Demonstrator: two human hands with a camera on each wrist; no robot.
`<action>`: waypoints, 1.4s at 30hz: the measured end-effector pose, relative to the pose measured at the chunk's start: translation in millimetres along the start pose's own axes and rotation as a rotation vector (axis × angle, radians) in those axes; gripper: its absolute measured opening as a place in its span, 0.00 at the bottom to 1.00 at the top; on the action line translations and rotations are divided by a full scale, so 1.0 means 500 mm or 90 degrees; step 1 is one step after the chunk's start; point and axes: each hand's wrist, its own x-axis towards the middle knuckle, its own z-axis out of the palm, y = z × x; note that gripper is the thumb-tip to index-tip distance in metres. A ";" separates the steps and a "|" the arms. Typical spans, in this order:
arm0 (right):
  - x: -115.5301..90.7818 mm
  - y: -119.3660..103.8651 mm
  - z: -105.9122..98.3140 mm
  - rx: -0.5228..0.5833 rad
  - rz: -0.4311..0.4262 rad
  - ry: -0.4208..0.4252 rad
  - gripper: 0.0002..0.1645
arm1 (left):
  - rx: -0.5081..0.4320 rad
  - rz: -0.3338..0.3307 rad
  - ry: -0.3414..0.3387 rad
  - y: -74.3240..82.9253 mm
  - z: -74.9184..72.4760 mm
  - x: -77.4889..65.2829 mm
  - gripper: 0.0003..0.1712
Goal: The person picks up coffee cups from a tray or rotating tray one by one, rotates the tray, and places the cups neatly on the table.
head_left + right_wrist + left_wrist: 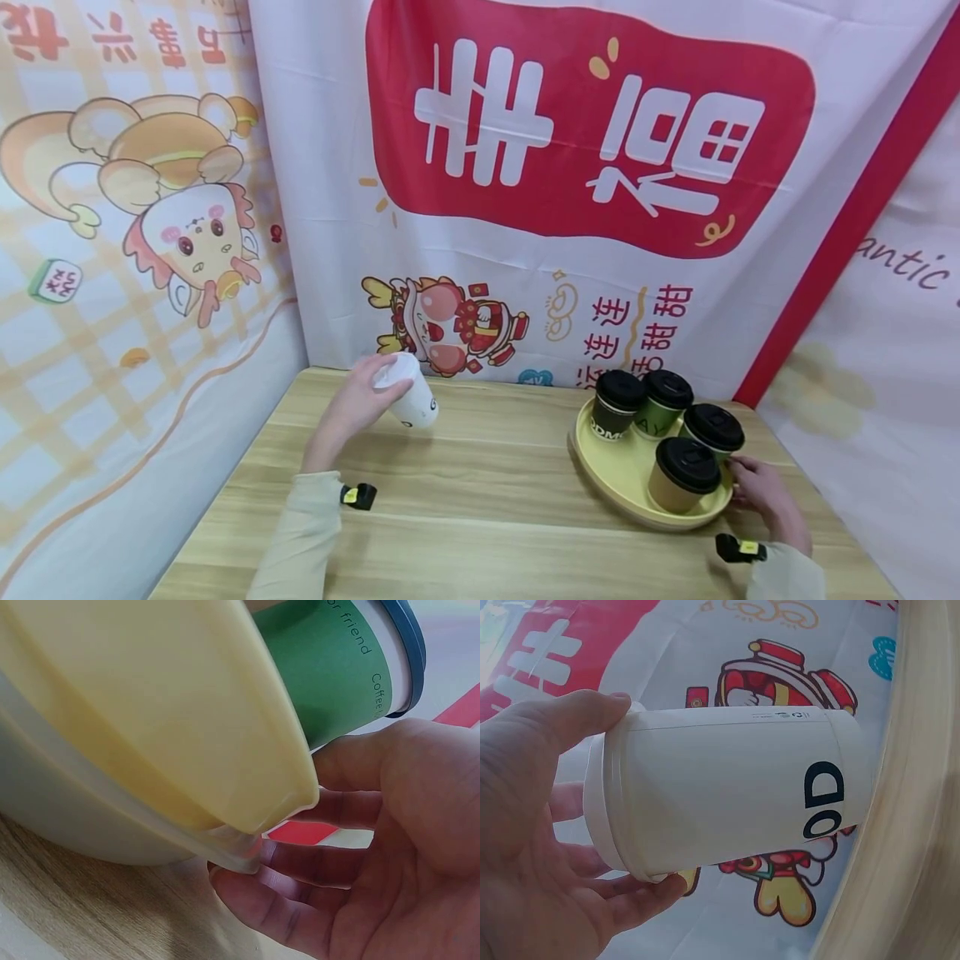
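My left hand grips a white paper cup by its white lid, thumb on one side and fingers on the other. The cup tilts low over the table's back left; whether its base touches the wood I cannot tell. At the right, my right hand pinches the rim of a round yellow tray. One finger curls beneath the pale lower edge of the tray. On it stand a black cup, two green cups and a brown cup, all with black lids.
The wooden table meets a white cloth backdrop with a red printed panel along its back edge. Printed cloths also hang at the left and right.
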 end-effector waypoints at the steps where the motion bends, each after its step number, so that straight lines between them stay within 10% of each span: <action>1: 0.001 0.001 -0.001 0.001 -0.001 0.000 0.32 | 0.010 -0.004 -0.001 -0.004 -0.004 -0.001 0.40; 27: 0.000 0.003 -0.007 -0.012 -0.003 0.009 0.33 | 0.134 -0.009 0.019 -0.138 -0.113 -0.010 0.39; 42: 0.002 0.004 -0.001 -0.003 -0.009 0.012 0.32 | 0.159 -0.050 -0.005 -0.160 -0.131 -0.041 0.41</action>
